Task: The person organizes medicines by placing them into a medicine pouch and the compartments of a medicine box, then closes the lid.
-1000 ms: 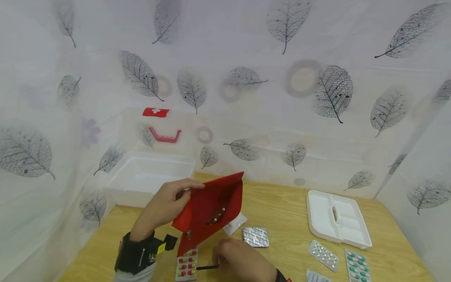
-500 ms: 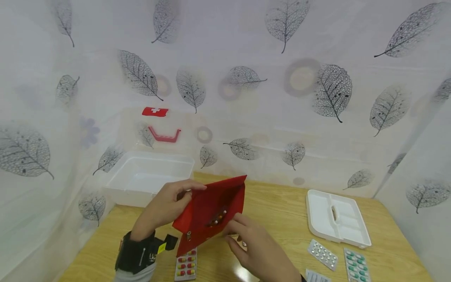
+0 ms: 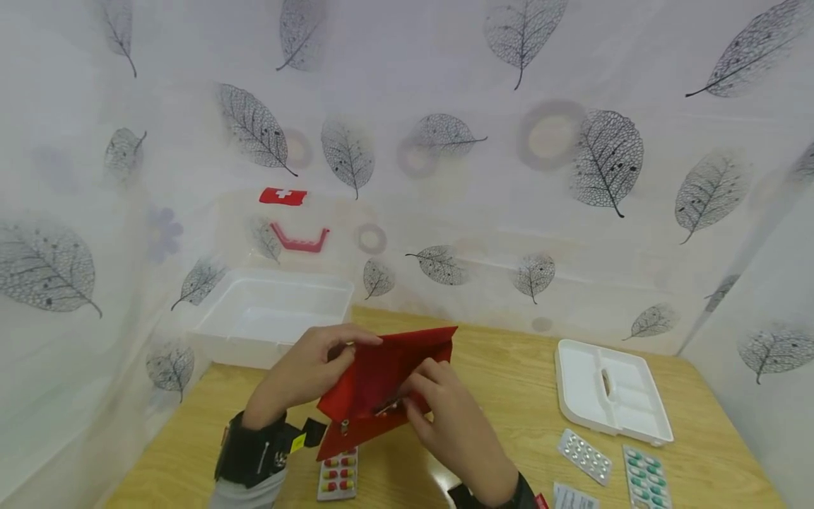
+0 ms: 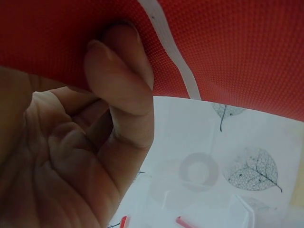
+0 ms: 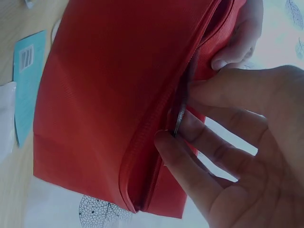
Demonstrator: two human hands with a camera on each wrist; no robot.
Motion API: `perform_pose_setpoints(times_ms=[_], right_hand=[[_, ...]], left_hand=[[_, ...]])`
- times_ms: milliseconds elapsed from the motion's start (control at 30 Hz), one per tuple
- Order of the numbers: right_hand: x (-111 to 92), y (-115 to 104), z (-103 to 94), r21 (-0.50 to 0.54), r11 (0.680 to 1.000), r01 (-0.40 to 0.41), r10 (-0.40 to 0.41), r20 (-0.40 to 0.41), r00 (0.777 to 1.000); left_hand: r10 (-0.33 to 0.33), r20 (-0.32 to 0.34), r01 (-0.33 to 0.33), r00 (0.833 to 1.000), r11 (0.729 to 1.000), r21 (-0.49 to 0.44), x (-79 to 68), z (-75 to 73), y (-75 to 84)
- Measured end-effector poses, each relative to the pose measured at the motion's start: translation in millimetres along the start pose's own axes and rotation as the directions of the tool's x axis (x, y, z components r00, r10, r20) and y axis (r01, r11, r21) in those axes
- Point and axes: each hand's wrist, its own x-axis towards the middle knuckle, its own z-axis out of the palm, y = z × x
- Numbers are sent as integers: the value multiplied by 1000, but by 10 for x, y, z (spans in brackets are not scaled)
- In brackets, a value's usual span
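My left hand (image 3: 311,371) grips the upper left edge of a red zippered pouch (image 3: 362,430), holding it tilted above the table with its mouth gaping. In the left wrist view, curled fingers (image 4: 118,85) lie against the red fabric, which has a pale strip. My right hand (image 3: 448,413) reaches into the pouch's mouth. Between its thumb and fingers it pinches a thin silvery thing (image 5: 180,119), seen edge-on at the zip; its kind is unclear. The pouch's other contents are mostly hidden by the right hand.
A red-and-yellow capsule blister pack (image 3: 338,477) lies below the pouch. At right are a white divided tray (image 3: 580,385), a silver blister pack (image 3: 585,456) and a green capsule pack (image 3: 647,477). A white box (image 3: 232,350) stands back left. A teal packet (image 5: 28,80) lies behind the pouch.
My right hand has risen from the table beside the capsule pack and gone into the pouch's mouth. The left hand has kept its grip, and the pouch has shifted slightly right.
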Motion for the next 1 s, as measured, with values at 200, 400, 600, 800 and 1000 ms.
perform_pose_setpoints(times_ms=[200, 400, 600, 800, 1000], right_hand=[[60, 23, 100, 21, 1000, -12, 11, 60, 998], [84, 77, 171, 59, 998, -34, 26, 120, 992], [100, 123, 201, 83, 995, -52, 40, 146, 989], [101, 131, 198, 99, 994, -52, 39, 132, 991], [68, 35, 128, 169, 985, -19, 8, 65, 998]], left_hand=[[14, 1, -14, 1000, 1000, 13, 6, 11, -4], [-9, 6, 9, 1000, 1000, 6, 13, 16, -9], [-28, 20, 28, 999, 1000, 1, 10, 10, 3], [-41, 19, 41, 999, 999, -11, 13, 10, 4], [-30, -14, 30, 999, 999, 16, 13, 4, -12]])
